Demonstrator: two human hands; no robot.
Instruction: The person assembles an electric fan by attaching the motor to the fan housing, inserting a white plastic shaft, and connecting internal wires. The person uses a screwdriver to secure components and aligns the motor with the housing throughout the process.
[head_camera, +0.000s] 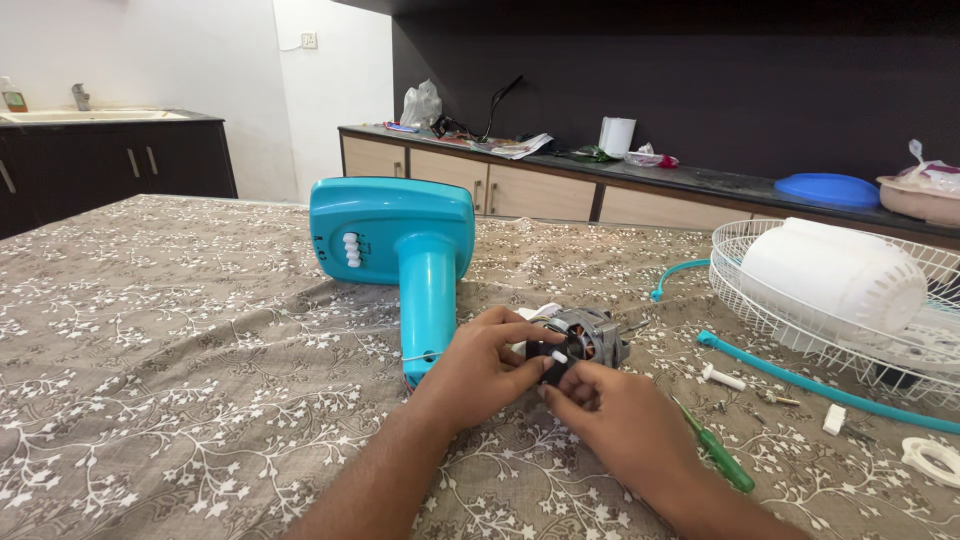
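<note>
Both hands — left hand (478, 362), right hand (620, 420) — grip the small fan motor (585, 338) lying on the tabletop (180, 330) beside the turquoise fan stand (405, 255), steadying it. A green screwdriver (718, 452) lies near — the white wire guard (850, 300) sits well apart.

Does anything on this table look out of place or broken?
Yes. The fan is in pieces: the turquoise base lies on its side, the bare motor sits between both hands, and the white wire guard lies apart at right, with small loose parts scattered nearby.
</note>
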